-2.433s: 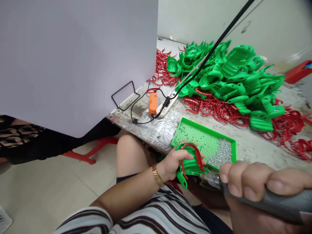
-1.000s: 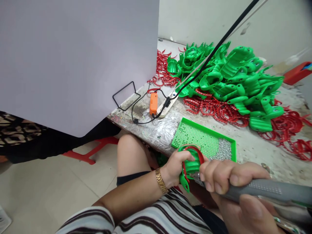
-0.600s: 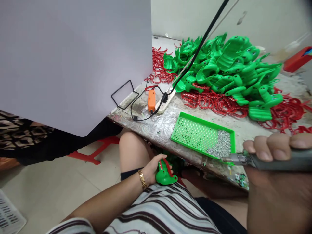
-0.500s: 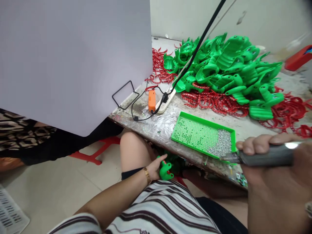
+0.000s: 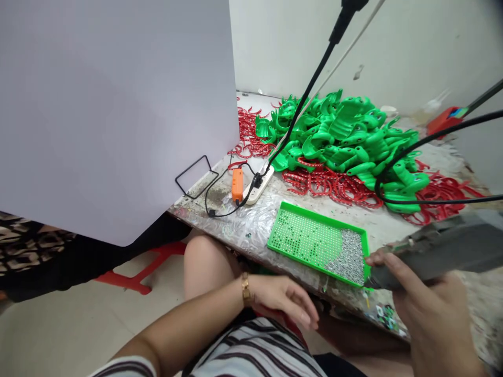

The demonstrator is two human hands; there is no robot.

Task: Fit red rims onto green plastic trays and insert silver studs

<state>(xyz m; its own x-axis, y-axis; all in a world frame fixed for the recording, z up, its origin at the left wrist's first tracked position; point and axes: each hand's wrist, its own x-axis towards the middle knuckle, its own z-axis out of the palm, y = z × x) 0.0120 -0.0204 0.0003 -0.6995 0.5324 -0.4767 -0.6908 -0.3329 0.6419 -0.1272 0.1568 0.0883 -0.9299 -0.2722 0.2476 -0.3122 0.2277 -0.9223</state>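
Note:
My left hand (image 5: 286,299), with a gold watch at the wrist, hangs over my lap below the table edge. Its fingers are loosely bent and apart from the thumb, and nothing shows in them. My right hand (image 5: 426,301) is wrapped round a grey electric screwdriver (image 5: 440,251), blurred by motion, whose tip points left near the corner of a green perforated tray (image 5: 298,253). Small silver screws (image 5: 348,257) lie heaped in the tray's right end. Behind it rises a pile of green plastic animal-shaped pieces (image 5: 338,133), with red spotted curved strips (image 5: 334,183) around its foot.
A white power strip (image 5: 259,187) and an orange adapter (image 5: 237,184) with black cables sit left of the tray. A black wire frame (image 5: 196,178) overhangs the table edge beside a large grey panel (image 5: 118,115). A black cord (image 5: 436,133) loops in front of the pile at right.
The green piece with red in my left hand is out of sight, and that hand has moved right. The screwdriver has swung, its cord now in view. The view has tilted up.

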